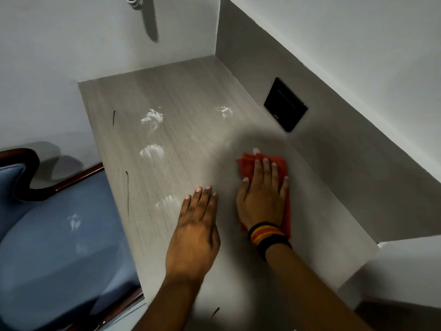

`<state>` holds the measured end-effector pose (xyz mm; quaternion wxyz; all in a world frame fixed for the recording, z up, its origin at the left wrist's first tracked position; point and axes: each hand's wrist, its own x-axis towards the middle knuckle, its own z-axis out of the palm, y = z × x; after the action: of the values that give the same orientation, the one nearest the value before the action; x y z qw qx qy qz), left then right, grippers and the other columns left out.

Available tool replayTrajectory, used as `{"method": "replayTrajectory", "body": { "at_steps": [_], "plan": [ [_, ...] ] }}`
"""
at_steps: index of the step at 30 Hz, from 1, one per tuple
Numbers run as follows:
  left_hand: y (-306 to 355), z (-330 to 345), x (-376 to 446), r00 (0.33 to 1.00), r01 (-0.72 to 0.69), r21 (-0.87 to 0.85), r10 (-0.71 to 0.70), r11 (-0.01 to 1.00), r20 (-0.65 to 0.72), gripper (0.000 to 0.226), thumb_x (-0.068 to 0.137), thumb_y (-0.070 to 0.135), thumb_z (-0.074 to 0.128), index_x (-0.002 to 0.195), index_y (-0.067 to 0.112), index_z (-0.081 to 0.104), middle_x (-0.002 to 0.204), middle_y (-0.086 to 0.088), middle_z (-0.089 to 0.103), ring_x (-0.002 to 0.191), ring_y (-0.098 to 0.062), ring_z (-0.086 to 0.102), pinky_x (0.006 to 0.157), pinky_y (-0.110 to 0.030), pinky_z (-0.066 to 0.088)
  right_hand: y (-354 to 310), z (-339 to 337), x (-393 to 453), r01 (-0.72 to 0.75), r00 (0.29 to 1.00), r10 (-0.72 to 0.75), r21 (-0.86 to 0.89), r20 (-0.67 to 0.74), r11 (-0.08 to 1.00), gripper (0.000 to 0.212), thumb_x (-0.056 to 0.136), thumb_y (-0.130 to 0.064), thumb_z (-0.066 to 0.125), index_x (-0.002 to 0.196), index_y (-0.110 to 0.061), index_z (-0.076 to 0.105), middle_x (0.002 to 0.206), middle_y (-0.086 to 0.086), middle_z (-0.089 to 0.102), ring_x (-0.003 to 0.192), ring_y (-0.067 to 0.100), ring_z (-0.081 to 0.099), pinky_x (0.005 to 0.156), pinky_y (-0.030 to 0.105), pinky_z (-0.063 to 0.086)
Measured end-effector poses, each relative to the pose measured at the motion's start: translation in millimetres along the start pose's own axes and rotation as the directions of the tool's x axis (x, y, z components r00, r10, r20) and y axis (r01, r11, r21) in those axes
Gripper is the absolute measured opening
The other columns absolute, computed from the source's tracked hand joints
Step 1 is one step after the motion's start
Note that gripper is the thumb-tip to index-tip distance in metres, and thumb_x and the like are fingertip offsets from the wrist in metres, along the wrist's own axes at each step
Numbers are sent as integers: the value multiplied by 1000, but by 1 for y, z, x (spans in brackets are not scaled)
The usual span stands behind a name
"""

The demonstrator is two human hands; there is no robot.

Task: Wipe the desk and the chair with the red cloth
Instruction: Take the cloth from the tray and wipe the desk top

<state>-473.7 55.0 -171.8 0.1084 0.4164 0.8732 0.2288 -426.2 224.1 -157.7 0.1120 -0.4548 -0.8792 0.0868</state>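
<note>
The grey wood-grain desk (181, 130) fills the middle of the view and carries several white smears (152, 118). My right hand (262, 194) lies flat on the red cloth (248, 167), pressing it onto the desk near the right wall. My left hand (194, 235) rests flat on the desk just left of it, fingers together, holding nothing. The chair (59, 247) with a blue seat and dark wooden frame stands at the left, tucked against the desk edge. A white smear (74, 222) marks its seat.
A black wall panel (285, 105) sits on the grey side wall at the right. White walls enclose the desk at the back and left. A coiled white cord (134, 2) hangs at the top. Thin dark marks (127, 189) run along the desk's left edge.
</note>
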Motion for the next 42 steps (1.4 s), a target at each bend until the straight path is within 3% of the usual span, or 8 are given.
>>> {"method": "replayTrajectory", "body": {
  "at_steps": [6,11,17,22,27,30,34,42],
  "plan": [
    [-1,0,0,1000,-8,-1,8,1000,-1,65,103,23,37,166,24,20,176,6,14,163,-11,3,134,-40,13,-7,6,47,-36,999,37,-9,29,999,64,98,-37,36,158,-14,31,166,8,33,156,29,21,126,60,11],
    [0,0,0,1000,-4,4,4,1000,2,66,100,27,28,166,22,23,175,3,17,163,-13,7,133,-42,17,0,2,-3,36,999,-36,9,7,999,62,100,-39,33,157,-15,32,165,9,34,155,30,25,127,58,14],
    [3,-1,1,1000,0,23,0,1000,10,66,102,24,32,167,23,19,176,6,12,163,-10,2,134,-38,9,-23,10,79,11,999,-13,34,47,999,67,96,-36,36,158,-12,31,166,11,33,156,29,22,128,57,8],
    [6,-5,1,999,18,48,-19,999,38,68,102,26,31,167,25,12,176,6,6,163,-12,-3,133,-37,1,-20,12,55,436,883,-443,82,154,896,61,100,-39,30,159,-19,31,167,2,33,157,22,21,130,48,7],
    [4,-3,2,1000,-2,45,1,999,26,67,103,27,29,167,25,11,176,6,4,163,-11,-4,134,-38,3,-23,16,103,265,950,-266,32,162,964,66,99,-42,26,161,-20,23,170,3,24,159,22,14,130,49,5],
    [0,0,1,1000,-14,58,13,998,12,65,102,25,34,166,21,22,175,2,16,163,-16,10,133,-39,9,13,-2,44,246,955,-251,45,160,968,64,103,-45,21,163,-23,16,171,-1,20,159,19,12,130,48,7],
    [-3,6,3,996,-61,59,64,996,-59,63,98,20,38,160,12,39,170,-5,32,159,-24,28,125,-42,20,43,-12,35,64,990,-59,-35,125,997,67,100,-47,17,162,-20,19,171,3,21,159,22,14,130,50,7],
    [-5,15,10,979,-103,162,129,981,-159,66,86,10,39,149,3,54,160,-13,49,150,-33,44,121,-45,27,-57,43,179,139,987,-139,6,84,990,67,98,-37,30,160,-15,25,167,11,29,156,31,21,128,54,11]
  ]
}}
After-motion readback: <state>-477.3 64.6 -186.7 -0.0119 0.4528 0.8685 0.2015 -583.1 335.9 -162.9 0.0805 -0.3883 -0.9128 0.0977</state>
